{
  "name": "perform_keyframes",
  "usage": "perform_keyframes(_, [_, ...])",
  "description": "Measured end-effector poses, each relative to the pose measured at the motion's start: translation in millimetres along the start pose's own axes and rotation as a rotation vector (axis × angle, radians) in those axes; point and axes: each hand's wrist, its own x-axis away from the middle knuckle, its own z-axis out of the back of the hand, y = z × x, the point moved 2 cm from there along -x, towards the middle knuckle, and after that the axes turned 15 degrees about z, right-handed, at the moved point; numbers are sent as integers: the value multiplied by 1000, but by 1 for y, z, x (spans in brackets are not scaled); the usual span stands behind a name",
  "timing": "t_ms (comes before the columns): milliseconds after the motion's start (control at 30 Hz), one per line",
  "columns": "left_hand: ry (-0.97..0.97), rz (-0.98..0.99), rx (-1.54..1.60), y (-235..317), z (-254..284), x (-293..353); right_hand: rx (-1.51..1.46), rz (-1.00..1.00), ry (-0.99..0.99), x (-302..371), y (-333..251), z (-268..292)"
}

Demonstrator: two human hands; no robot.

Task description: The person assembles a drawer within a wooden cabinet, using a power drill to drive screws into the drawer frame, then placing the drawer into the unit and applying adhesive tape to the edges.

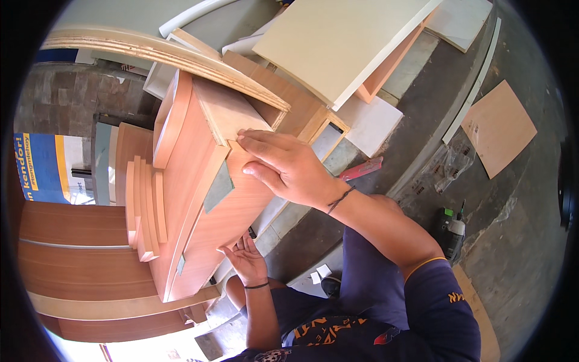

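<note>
A wood-grain panel (226, 224) forms the near face of a long wooden box that looks like a drawer, set at a slant in front of me. My right hand (286, 166) grips its upper corner, fingers over the edge and thumb against the face. Lower down, my left hand (246, 262) is open, palm turned up and fingers spread, close to the panel's side; whether the fingertips touch is unclear. A grey-green flat piece (219, 188) sticks out along the panel's edge, with a smaller one (181, 264) farther down.
Stacked curved wooden strips (145, 208) lie on the left. A plywood-edged board (163, 51) spans above the box. Beyond stands a cream-topped cabinet (341, 45). On the floor are a red-handled tool (362, 169), a cordless drill (453, 235), plastic wrap (449, 169) and a brown board (499, 130).
</note>
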Motion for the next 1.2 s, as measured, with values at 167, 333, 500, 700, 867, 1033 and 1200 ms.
perform_keyframes(167, [70,-51,24,-3,-14,3,-200,-30,6,7,13,6])
perform_keyframes(333, [-35,8,104,-2,-1,-2,-163,-187,-53,9,17,24])
perform_keyframes(500, [51,-47,56,-3,-8,2,-43,-399,-5,38,10,27])
perform_keyframes(700, [43,-28,90,-2,-2,-1,-328,-666,163,63,17,21])
perform_keyframes(867, [31,-34,64,-2,-5,-1,-408,-624,232,68,20,15])
perform_keyframes(1033, [83,-40,46,-3,-1,-2,-253,-475,183,64,17,17])
perform_keyframes(1200, [81,-41,1,-2,-1,-4,-91,-380,95,62,18,20])
